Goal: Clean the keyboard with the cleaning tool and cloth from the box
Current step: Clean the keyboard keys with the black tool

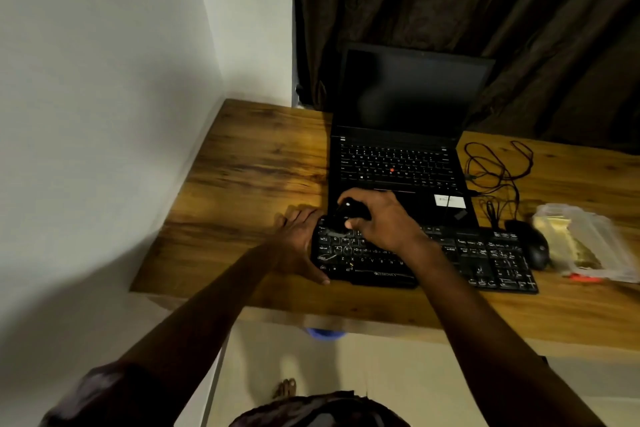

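A black keyboard [478,256] lies along the front of the wooden desk [249,177]. My left hand [298,239] clasps the keyboard's left end, thumb at its front corner. My right hand [377,218] is closed around a black cleaning tool [348,210], held over the upper-left keys. The tool's lower end meets the keys there; its tip is hard to make out. A clear plastic box [588,239] with something yellowish inside sits at the desk's right edge. I cannot pick out the cloth.
An open black laptop [398,156] stands right behind the keyboard. A black mouse [535,248] and its tangled cable [495,170] lie between the keyboard and the box. A white wall borders the desk on the left, and a dark curtain hangs behind.
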Tool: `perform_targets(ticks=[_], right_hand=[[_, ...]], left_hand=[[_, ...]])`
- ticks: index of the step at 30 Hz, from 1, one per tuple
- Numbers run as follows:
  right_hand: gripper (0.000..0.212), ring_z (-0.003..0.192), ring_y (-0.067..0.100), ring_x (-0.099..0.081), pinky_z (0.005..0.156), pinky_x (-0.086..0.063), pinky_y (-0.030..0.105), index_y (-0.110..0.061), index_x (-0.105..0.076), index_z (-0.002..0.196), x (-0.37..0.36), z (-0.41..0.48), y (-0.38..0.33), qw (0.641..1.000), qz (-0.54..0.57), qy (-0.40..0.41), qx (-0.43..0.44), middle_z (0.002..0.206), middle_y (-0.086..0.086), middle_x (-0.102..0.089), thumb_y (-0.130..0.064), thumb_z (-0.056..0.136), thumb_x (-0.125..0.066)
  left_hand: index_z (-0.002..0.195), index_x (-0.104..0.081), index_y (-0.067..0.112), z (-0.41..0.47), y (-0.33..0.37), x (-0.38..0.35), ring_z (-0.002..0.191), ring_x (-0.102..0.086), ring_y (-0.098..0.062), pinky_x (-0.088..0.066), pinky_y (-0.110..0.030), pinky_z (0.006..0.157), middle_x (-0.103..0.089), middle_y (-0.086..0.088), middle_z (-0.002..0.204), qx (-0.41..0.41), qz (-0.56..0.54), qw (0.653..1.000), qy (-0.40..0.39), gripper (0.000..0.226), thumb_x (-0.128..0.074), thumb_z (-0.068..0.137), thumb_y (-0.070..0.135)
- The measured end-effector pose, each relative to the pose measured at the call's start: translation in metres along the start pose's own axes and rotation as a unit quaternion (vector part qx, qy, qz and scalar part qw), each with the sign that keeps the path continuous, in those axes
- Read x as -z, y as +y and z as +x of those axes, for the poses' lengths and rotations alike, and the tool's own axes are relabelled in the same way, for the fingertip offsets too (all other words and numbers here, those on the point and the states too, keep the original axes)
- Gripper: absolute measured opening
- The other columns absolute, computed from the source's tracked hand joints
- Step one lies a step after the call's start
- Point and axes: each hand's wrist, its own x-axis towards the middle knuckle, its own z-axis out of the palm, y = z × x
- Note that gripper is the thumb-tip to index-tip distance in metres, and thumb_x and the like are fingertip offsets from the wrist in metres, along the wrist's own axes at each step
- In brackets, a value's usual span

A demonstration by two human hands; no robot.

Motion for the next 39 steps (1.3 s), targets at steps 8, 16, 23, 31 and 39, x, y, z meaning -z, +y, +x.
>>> perform_targets(ticks=[8, 16, 23, 31, 39], right_hand=[[0.045, 0.095, 0.019, -0.065, 0.081, -0.059, 0.041, -0.039, -0.058, 0.117, -0.001, 0.006, 0.007, 0.995, -0.097, 0.008, -0.033, 0.107, 0.001, -0.066, -0.013, 0.085, -0.074], [0.044, 0.102, 0.023, -0.064, 0.083, -0.059, 0.045, -0.049, -0.057, 0.11, -0.015, 0.013, -0.009, 1.0, -0.003, -0.005, -0.009, 0.109, 0.003, -0.064, -0.018, 0.085, -0.075], [0.044, 0.098, 0.021, -0.063, 0.083, -0.058, 0.04, -0.036, -0.058, 0.122, 0.0, 0.005, 0.0, 0.993, -0.114, 0.007, -0.039, 0.11, 0.003, -0.064, -0.013, 0.087, -0.072], [0.043, 0.101, 0.018, -0.065, 0.084, -0.06, 0.039, -0.036, -0.059, 0.118, -0.017, 0.006, -0.014, 1.0, -0.008, 0.019, -0.004, 0.109, 0.0, -0.067, -0.011, 0.086, -0.074], [0.046, 0.099, 0.018, -0.066, 0.083, -0.058, 0.04, -0.038, -0.056, 0.119, -0.017, 0.008, -0.018, 0.998, -0.058, 0.017, 0.008, 0.109, 0.0, -0.068, -0.013, 0.085, -0.074]], left_hand=[[0.154, -0.009, 0.026, 0.002, -0.003, -0.002, 0.14, -0.015, -0.017, -0.011, -0.047, 0.116, -0.019, 0.007, 0.152, -0.001, -0.009, 1.0, -0.001, 0.146, -0.083, 0.038, 0.076], [0.151, -0.018, 0.026, 0.001, -0.001, -0.001, 0.134, -0.02, -0.018, -0.015, -0.046, 0.114, -0.028, 0.005, 0.146, -0.003, -0.014, 1.0, 0.01, 0.14, -0.084, 0.037, 0.076], [0.154, -0.013, 0.024, 0.001, -0.002, -0.001, 0.139, -0.016, -0.016, -0.014, -0.047, 0.116, -0.022, 0.007, 0.152, 0.001, -0.02, 1.0, 0.006, 0.146, -0.085, 0.036, 0.074], [0.149, -0.018, 0.029, -0.001, -0.002, -0.001, 0.131, -0.023, -0.015, -0.023, -0.047, 0.112, -0.029, 0.008, 0.144, 0.011, -0.024, 1.0, 0.016, 0.14, -0.082, 0.034, 0.079], [0.151, -0.015, 0.025, -0.002, -0.001, 0.0, 0.135, -0.02, -0.018, -0.016, -0.039, 0.112, -0.027, 0.005, 0.147, 0.019, -0.016, 1.0, 0.009, 0.142, -0.085, 0.039, 0.076]])
